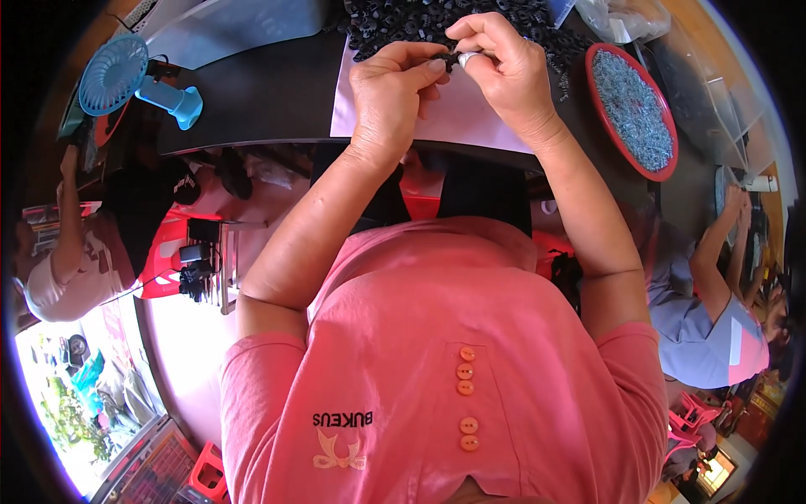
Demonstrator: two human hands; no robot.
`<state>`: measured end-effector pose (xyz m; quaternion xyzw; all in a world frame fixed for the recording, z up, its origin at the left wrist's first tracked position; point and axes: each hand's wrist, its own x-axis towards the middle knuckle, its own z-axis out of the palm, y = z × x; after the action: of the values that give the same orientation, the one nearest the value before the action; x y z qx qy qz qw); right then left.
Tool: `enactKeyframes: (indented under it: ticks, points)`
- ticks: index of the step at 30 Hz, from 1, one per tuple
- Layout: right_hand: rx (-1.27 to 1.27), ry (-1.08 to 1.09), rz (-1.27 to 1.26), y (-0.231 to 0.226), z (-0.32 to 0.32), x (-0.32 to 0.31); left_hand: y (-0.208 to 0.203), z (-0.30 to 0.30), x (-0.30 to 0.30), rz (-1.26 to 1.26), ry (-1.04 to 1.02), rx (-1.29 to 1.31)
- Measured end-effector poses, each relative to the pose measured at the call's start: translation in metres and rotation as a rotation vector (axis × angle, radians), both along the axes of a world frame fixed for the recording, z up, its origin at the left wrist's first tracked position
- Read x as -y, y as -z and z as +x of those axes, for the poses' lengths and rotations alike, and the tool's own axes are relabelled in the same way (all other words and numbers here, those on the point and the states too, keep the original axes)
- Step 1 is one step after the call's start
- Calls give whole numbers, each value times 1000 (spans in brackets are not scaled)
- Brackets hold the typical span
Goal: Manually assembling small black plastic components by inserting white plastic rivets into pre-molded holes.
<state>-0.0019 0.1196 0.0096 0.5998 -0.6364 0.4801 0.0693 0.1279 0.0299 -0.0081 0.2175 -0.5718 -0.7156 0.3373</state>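
My left hand (390,97) and my right hand (512,80) meet over the pale pink sheet (478,120) at the table's edge. Between the left thumb and fingers is a small black part (448,62), mostly covered by the fingertips. The right thumb and forefinger pinch at its right end; a whitish band or wrap (468,58) shows at that thumb. Whether the right fingers also hold a separate tiny piece, I cannot tell. Just beyond both hands spreads a heap of small black parts (403,27).
On the right stands a red tray (668,151) filled with small silvery pieces. A blue fan (113,76) is at the left, near a translucent bin (231,34). A plastic bag (621,18) lies at the back right. Other people sit on both sides.
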Motion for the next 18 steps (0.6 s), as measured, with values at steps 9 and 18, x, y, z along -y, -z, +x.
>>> enactKeyframes:
  ticks: [9,18]
  points:
    - [-40,15,-13,7,-5,6,0,1,5,-20,76,124]
    - [492,-151,127,-11,-5,-1,-3,1,7,80,115,97]
